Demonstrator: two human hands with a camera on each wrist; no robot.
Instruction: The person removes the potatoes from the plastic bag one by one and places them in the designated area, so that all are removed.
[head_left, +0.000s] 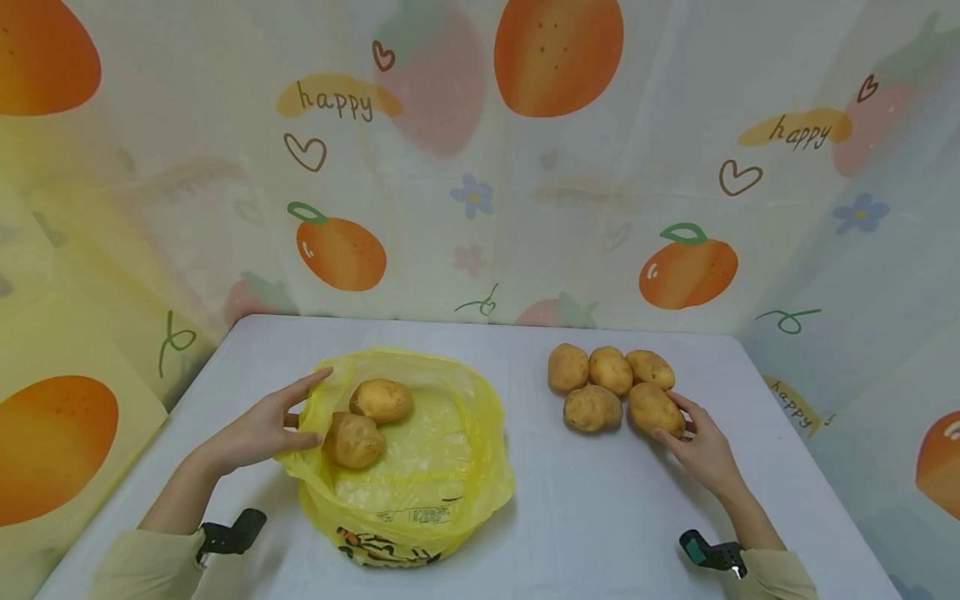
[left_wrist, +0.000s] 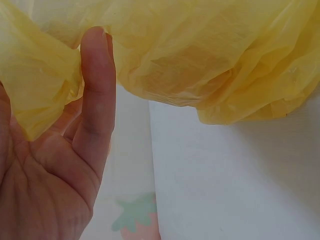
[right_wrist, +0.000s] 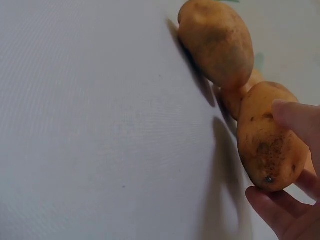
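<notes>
Yellow plastic bag [head_left: 480,467] is holding two potatoes [head_left: 382,401]; the left hand [head_left: 258,429], fingers [left_wrist: 98,90] spread, is touching its rim [head_left: 420,354]. The right hand [head_left: 707,450] is grasping one potato [head_left: 654,410] beside four others [head_left: 592,408] on the table [head_left: 570,517].

1. Head view: dim, even light, with soft shadows at the foot of the yellow bag [head_left: 491,471].
2. Left wrist view: muted colours, soft detail in the plastic folds.
3. Right wrist view: greyish tablecloth [right_wrist: 100,125], blurry-edged shadow left of the nearer potato [right_wrist: 260,137].
</notes>
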